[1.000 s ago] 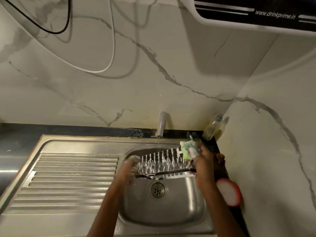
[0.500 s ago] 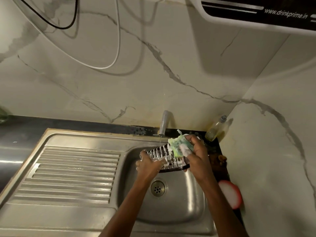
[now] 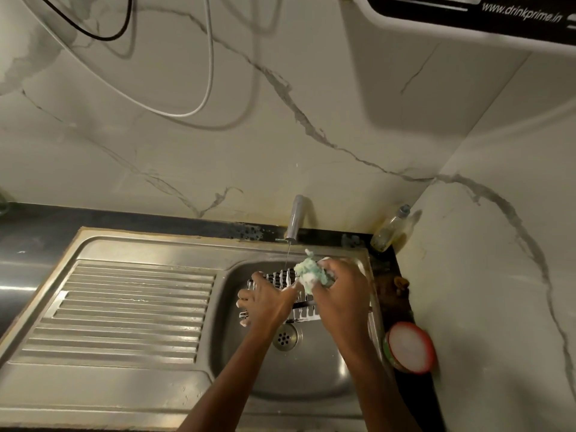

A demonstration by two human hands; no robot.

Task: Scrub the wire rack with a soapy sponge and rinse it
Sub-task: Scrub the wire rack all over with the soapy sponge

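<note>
A soapy wire rack [image 3: 282, 277] with white foam on its prongs is held above the steel sink basin [image 3: 299, 378]. My left hand [image 3: 265, 302] grips its left side from above and hides much of it. My right hand [image 3: 338, 294] holds a green, foam-covered sponge [image 3: 311, 271] against the rack's right end. A thin stream of water falls from the tap [image 3: 294, 219] just behind the rack.
The sink's ribbed drainboard [image 3: 124, 310] lies to the left. The drain [image 3: 285, 336] is below my hands. A dish-soap bottle [image 3: 391, 229] stands in the back right corner. A round red-rimmed soap tub [image 3: 410, 346] sits on the dark counter at the right.
My left hand has shifted from the rack's left end to over its top. The rack has tilted flatter, and the sponge has moved left along its far edge.
</note>
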